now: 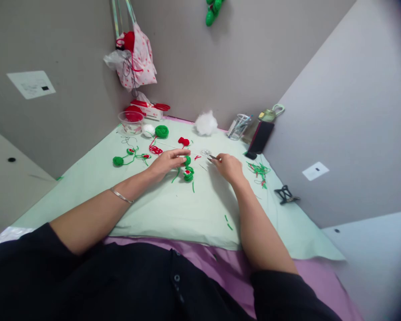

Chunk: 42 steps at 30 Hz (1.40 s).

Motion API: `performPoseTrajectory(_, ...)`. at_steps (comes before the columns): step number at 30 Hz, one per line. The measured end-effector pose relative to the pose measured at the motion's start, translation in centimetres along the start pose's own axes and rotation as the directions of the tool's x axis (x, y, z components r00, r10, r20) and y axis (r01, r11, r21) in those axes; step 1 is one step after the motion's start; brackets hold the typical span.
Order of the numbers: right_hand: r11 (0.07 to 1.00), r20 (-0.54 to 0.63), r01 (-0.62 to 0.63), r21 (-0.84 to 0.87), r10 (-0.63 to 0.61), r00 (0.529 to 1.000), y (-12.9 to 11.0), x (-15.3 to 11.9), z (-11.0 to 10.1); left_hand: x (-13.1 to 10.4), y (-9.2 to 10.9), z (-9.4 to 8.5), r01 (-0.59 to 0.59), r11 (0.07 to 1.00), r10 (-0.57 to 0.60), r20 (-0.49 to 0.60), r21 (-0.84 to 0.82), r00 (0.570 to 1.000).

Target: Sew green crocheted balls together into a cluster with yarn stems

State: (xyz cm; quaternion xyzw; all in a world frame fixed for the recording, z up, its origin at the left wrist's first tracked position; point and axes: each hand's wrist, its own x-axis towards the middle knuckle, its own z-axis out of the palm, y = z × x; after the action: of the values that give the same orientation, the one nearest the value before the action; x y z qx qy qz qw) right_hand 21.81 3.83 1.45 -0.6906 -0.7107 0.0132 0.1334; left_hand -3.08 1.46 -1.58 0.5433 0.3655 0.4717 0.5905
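My left hand [169, 162] is closed on a green crocheted piece [188, 174], which has a red and white spot on it and lies on the pale green cloth [187, 207]. In my right hand [229, 167] is a small pair of scissors [213, 158], its blades pointing left toward the green piece. The blades look slightly apart. A red crocheted piece [183, 141] rests just beyond my left fingertips. Short red yarn bits [197, 157] lie between the hands.
Green yarn balls [161, 131], a plastic tub [131, 122] and white stuffing [206, 123] sit toward the back. At right are a clear cup [239, 126], a phone [261, 137], yarn scraps [259, 171] and a black clip [286, 195]. A dotted bag [142, 58] hangs at the wall.
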Motion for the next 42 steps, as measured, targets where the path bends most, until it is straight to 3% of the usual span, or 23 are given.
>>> performPoseTrajectory(3, 0.996, 0.005, 0.059, -0.061, -0.059, 0.998, 0.1, 0.1, 0.5, -0.1, 0.0, 0.1, 0.008, 1.0, -0.008, 0.014, 0.017, 1.0)
performPoseTrajectory(5, 0.992, 0.073, 0.122, -0.039, -0.119, 0.99, -0.4, 0.0, 1.0, -0.2, 0.2, 0.2, -0.005, 0.999, 0.004, 0.007, 0.049, 1.0)
performPoseTrajectory(9, 0.967, 0.164, 0.229, -0.115, -0.209, 0.964, -1.7, -0.5, 1.9, -0.2, 0.9, 0.0, -0.138, 0.975, 0.139, 0.009, 0.173, 0.99)
performPoseTrajectory(12, 0.939, 0.172, 0.277, -0.203, -0.245, 0.954, -2.3, -0.7, 2.2, 0.1, 1.9, -1.0, -0.207, 0.939, 0.223, -0.026, 0.273, 0.975)
performPoseTrajectory(16, 0.912, 0.203, 0.307, -0.271, -0.257, 0.945, -3.1, -1.1, 1.8, 0.8, 2.9, -3.2, -0.264, 0.894, 0.349, -0.193, 0.363, 0.917)
performPoseTrajectory(19, 0.924, 0.178, 0.289, -0.252, -0.249, 0.952, -3.4, -1.4, 1.5, 1.3, 3.0, -4.6, -0.304, 0.816, 0.437, -0.181, 0.491, 0.881)
performPoseTrajectory(22, 0.965, 0.085, 0.222, -0.14, -0.212, 0.974, -3.3, -1.4, 1.6, 1.3, 2.9, -5.1, -0.219, 0.714, 0.437, -0.179, 0.665, 0.881)
performPoseTrajectory(25, 0.981, -0.008, 0.178, 0.08, -0.178, 0.984, -3.1, -1.1, 1.7, 1.2, 2.9, -5.2, -0.164, 0.68, 0.384, -0.157, 0.714, 0.91)
performPoseTrajectory(29, 0.911, -0.054, 0.152, 0.384, -0.142, 0.988, -2.9, -0.6, 2.2, 1.3, 2.8, -5.4, -0.154, 0.559, 0.309, -0.033, 0.815, 0.95)
performPoseTrajectory(33, 0.799, -0.076, 0.121, 0.588, -0.094, 0.993, -2.7, -0.1, 2.9, 1.4, 2.1, -6.0, -0.086, 0.434, 0.148, 0.023, 0.897, 0.989)
performPoseTrajectory(38, 0.638, -0.078, 0.091, 0.765, -0.048, 0.996, -2.8, 0.2, 3.0, 1.1, 1.6, -5.7, -0.065, 0.458, -0.013, 0.08, 0.886, 0.997)
performPoseTrajectory(42, 0.436, -0.032, 0.059, 0.898, -0.07, 0.997, -3.4, -0.2, 2.1, 1.0, 2.5, -4.6, -0.098, 0.647, 0.097, 0.045, 0.756, 0.994)
